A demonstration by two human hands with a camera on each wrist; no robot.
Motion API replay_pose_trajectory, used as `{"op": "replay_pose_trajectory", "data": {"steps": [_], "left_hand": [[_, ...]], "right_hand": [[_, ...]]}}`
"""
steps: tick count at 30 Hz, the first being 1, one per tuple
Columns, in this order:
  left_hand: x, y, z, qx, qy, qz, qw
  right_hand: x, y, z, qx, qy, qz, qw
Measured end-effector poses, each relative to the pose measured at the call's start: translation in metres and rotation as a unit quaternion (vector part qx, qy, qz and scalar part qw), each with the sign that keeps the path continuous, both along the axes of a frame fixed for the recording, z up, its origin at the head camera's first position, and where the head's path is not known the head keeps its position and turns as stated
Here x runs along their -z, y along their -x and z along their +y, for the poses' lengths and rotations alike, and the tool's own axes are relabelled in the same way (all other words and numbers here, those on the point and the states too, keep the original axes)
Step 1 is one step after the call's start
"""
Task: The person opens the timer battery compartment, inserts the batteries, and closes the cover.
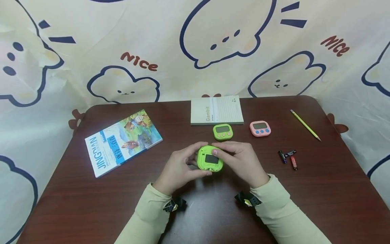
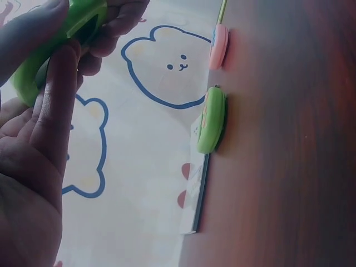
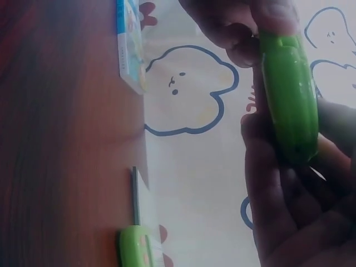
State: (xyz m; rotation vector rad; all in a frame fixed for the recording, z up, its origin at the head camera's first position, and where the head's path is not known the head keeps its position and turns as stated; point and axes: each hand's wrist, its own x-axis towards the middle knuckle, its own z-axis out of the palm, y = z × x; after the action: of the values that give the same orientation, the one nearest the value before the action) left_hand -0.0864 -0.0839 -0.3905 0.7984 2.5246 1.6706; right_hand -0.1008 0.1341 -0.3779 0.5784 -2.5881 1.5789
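A light-green digital timer (image 1: 210, 158) with a dark rectangle on its face is held above the table. My left hand (image 1: 178, 167) grips its left side, thumb at the lower edge and fingers at the upper edge. My right hand (image 1: 243, 161) pinches its upper right, with the thumb on the face. In the right wrist view the timer (image 3: 290, 100) shows its rounded green edge between both hands. A second green timer (image 1: 223, 131) lies just beyond the hands, and a pink timer (image 1: 260, 128) lies to its right.
A notebook (image 1: 217, 110) lies at the table's back edge, and a colourful book (image 1: 123, 142) at the left. On the right are a yellow-green pencil (image 1: 305, 125) and a few small batteries (image 1: 294, 163), dark and red. A patterned cloth (image 1: 170, 40) hangs behind the table.
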Motion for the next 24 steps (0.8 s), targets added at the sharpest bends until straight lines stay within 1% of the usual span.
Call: {"op": "replay_pose_trajectory", "data": {"steps": [5,11,13,19,21,24], "left_hand": [[0.001,0.000,0.001,-0.009,0.001,-0.001,1.0000],[0.003,0.001,0.003,-0.002,-0.017,-0.006,0.9998],[0.003,0.001,0.004,0.000,-0.022,-0.008,0.9997],[0.001,-0.001,0.005,0.012,-0.024,-0.025,0.9993],[0.001,-0.002,0.005,0.014,-0.023,-0.029,0.9992],[0.000,-0.003,0.004,0.007,-0.017,-0.032,0.9993]], "right_hand": [[-0.001,0.000,-0.001,0.007,-0.011,-0.002,1.000],[-0.007,0.001,0.005,0.015,-0.013,-0.025,0.999],[-0.010,0.001,0.006,0.016,-0.007,-0.027,0.999],[-0.013,0.004,0.010,0.007,0.018,-0.014,1.000],[-0.014,0.004,0.012,0.005,0.026,-0.021,0.999],[-0.016,0.004,0.017,-0.004,0.047,-0.034,0.998]]}}
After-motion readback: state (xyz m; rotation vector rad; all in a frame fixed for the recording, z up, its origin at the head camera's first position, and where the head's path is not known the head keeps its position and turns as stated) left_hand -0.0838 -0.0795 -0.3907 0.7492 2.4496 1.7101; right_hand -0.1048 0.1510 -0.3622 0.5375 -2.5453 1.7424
